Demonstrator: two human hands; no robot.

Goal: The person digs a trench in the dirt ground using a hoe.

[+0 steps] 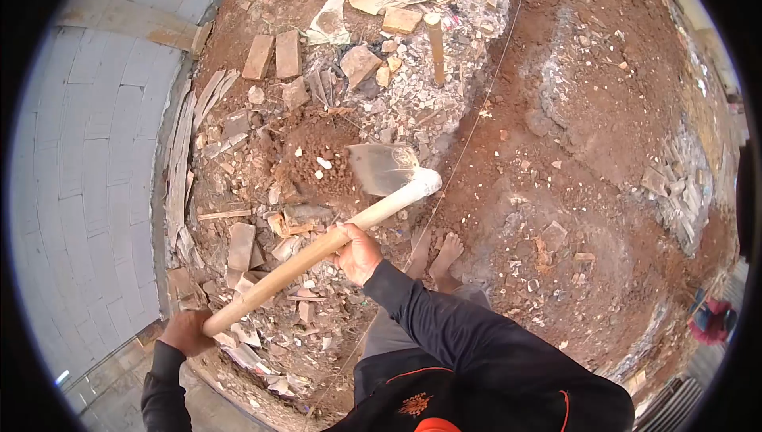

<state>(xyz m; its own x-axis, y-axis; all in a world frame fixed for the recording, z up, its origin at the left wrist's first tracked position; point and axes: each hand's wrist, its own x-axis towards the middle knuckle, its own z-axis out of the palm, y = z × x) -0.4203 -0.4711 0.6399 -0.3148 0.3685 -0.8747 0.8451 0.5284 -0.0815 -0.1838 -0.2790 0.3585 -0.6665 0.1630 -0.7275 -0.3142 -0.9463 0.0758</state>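
A hoe [305,256] with a long wooden handle lies slantwise across the view, its head at the upper right end. My left hand [186,333] is closed round the butt of the handle at the lower left. Further up, my right hand [359,254] grips the handle near its middle. The metal blade [384,167] is beside a heap of loose brown soil [317,154] with a few white chips on it. Whether the blade's edge touches the ground I cannot tell. My bare feet [446,256] stand just below the hoe's head.
A grey block wall [87,178] runs along the left. A taut string [494,83] crosses the ground past a wooden stake [436,49]. Bricks [287,54], stones and broken boards [181,162] lie about. A shallow soil trench [508,115] runs right of the string.
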